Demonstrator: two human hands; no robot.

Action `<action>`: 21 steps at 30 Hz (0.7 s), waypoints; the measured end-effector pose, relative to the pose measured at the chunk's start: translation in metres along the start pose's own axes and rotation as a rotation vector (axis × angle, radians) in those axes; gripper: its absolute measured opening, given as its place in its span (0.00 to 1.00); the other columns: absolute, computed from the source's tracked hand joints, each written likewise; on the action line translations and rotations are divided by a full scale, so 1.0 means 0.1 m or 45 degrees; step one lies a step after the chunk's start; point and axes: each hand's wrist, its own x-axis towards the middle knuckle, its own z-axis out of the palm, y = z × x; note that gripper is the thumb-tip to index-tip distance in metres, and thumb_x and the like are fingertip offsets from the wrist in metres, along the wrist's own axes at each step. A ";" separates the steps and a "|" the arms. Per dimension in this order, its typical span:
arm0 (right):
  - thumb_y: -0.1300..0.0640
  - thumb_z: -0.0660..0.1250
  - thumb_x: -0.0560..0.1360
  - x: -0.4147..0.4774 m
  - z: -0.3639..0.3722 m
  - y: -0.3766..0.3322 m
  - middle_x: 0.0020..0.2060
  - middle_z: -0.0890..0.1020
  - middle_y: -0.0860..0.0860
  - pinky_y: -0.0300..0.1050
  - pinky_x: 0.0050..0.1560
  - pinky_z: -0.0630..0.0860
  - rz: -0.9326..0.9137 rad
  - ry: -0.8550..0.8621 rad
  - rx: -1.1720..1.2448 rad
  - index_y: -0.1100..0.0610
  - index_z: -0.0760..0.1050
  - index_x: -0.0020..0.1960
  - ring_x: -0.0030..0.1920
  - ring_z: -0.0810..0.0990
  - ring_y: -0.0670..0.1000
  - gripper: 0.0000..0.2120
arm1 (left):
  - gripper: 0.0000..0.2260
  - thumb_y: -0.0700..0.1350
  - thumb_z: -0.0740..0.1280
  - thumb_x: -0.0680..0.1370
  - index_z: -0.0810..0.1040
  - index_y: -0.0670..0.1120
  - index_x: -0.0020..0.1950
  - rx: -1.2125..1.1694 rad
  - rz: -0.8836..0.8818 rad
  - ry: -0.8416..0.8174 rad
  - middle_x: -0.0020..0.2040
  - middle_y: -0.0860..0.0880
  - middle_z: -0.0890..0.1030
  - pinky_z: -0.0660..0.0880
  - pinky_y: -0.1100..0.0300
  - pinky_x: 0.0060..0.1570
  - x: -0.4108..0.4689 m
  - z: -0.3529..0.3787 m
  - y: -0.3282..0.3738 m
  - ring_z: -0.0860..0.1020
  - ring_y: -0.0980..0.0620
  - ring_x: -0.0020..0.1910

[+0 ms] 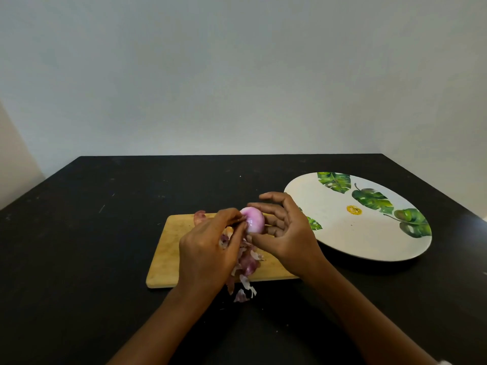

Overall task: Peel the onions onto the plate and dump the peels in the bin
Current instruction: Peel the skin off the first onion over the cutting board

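Left hand [208, 248] and right hand [286, 233] both grip the onion [253, 223] over the cutting board [168, 259], covering some peels [249, 263]. Leafy plate [332, 227] sits just right. Black desk [79, 259], pale wall [237, 75].

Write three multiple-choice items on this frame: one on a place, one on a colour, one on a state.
1. Where is the plate relative to the cutting board? A. right of it B. left of it C. on top of it
2. What colour is the onion held between the left hand and right hand? A. white B. pink-purple C. green
3. What state is that onion in? A. cut in halves B. covered in dry brown skin C. whole, smooth peeled surface showing
Answers: 1 A, the plate lies past the board's right end. 2 B, its surface shows pink-purple. 3 C, it is round and glossy, with loose peels on the board below.
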 end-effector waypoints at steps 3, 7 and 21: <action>0.65 0.77 0.67 -0.01 0.02 0.01 0.57 0.80 0.48 0.34 0.53 0.77 -0.039 0.040 -0.050 0.49 0.67 0.62 0.56 0.80 0.43 0.30 | 0.12 0.47 0.72 0.70 0.77 0.51 0.52 -0.112 -0.209 -0.017 0.45 0.58 0.80 0.75 0.72 0.44 0.02 0.01 0.07 0.79 0.62 0.45; 0.61 0.78 0.67 -0.03 0.05 0.02 0.57 0.80 0.49 0.39 0.56 0.78 -0.144 0.072 -0.156 0.56 0.69 0.64 0.57 0.80 0.45 0.30 | 0.18 0.40 0.75 0.68 0.73 0.57 0.48 -0.413 -0.667 -0.060 0.41 0.55 0.82 0.73 0.75 0.40 0.08 0.00 0.10 0.80 0.65 0.42; 0.56 0.79 0.64 -0.11 0.14 -0.08 0.46 0.79 0.38 0.31 0.48 0.78 -0.156 0.058 -0.290 0.54 0.68 0.64 0.48 0.81 0.39 0.32 | 0.17 0.29 0.60 0.73 0.67 0.52 0.35 -0.187 -0.452 -0.320 0.36 0.54 0.71 0.66 0.70 0.35 0.00 0.03 0.20 0.70 0.58 0.36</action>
